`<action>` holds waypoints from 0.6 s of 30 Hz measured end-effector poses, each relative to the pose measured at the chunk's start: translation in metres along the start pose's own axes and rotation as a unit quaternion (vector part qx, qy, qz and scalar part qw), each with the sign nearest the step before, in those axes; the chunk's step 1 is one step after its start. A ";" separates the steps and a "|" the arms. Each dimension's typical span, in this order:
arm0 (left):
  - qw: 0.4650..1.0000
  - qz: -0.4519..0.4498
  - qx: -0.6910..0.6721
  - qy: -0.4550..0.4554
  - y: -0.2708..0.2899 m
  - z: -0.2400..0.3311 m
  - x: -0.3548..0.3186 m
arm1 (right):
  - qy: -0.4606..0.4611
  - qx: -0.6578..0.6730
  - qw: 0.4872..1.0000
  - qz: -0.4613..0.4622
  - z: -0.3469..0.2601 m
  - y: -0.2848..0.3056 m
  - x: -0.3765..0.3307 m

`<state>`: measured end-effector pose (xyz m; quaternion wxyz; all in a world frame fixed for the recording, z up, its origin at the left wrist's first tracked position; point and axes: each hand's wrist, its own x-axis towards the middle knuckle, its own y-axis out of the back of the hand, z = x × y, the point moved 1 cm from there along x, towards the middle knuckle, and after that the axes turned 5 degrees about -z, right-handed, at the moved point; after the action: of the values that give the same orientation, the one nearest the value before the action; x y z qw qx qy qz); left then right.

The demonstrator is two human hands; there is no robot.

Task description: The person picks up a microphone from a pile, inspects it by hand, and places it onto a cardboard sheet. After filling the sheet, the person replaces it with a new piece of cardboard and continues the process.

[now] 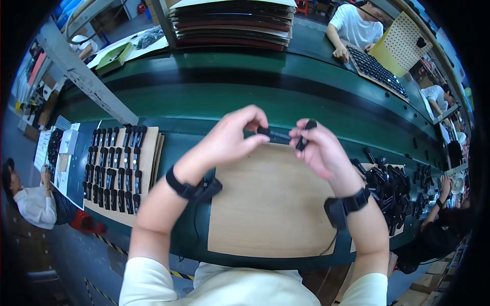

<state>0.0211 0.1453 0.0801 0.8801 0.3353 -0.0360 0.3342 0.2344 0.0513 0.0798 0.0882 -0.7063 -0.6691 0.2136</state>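
Above the far edge of a tan board, my left hand pinches the dark rounded end of a small black clip-on microphone between thumb and fingers. Its slim body points right and reaches the fingertips of my right hand. Those fingers are closed around a second small black microphone, held roughly upright with its rounded head on top. I cannot tell whether the two pieces touch. Both wrists wear black straps with a small box.
At left, similar microphones stand in rows on stacked boards. A loose heap of black microphones lies at right. A metal post rises far left, and stacked sheets sit behind. Co-workers work around the green bench.
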 end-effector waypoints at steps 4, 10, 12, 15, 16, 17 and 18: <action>0.993 0.087 -0.048 -0.068 -0.005 0.025 -0.041 | -0.036 0.041 0.997 -0.049 0.012 -0.021 -0.038; 0.983 0.109 -0.110 -0.099 0.001 0.043 -0.070 | 0.060 -0.204 0.972 -0.095 0.012 -0.053 -0.058; 0.982 0.120 0.001 -0.148 0.010 0.050 -0.075 | 0.090 -0.242 0.962 -0.089 0.011 -0.062 -0.062; 0.978 0.126 0.040 -0.160 0.017 0.051 -0.082 | 0.155 -0.313 0.934 -0.079 0.012 -0.072 -0.065; 0.981 0.123 0.024 -0.151 0.018 0.051 -0.084 | 0.202 -0.345 0.913 -0.086 0.014 -0.073 -0.065; 0.982 0.121 0.008 -0.143 0.020 0.050 -0.085 | 0.249 -0.375 0.888 -0.094 0.015 -0.074 -0.064; 0.982 0.124 0.008 -0.142 0.020 0.051 -0.085 | 0.295 -0.404 0.860 -0.101 0.015 -0.076 -0.064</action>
<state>-0.0492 0.0772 0.1065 0.8152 0.3793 -0.1990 0.3899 0.1584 -0.0068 0.1094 0.0099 -0.6388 -0.7068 -0.3038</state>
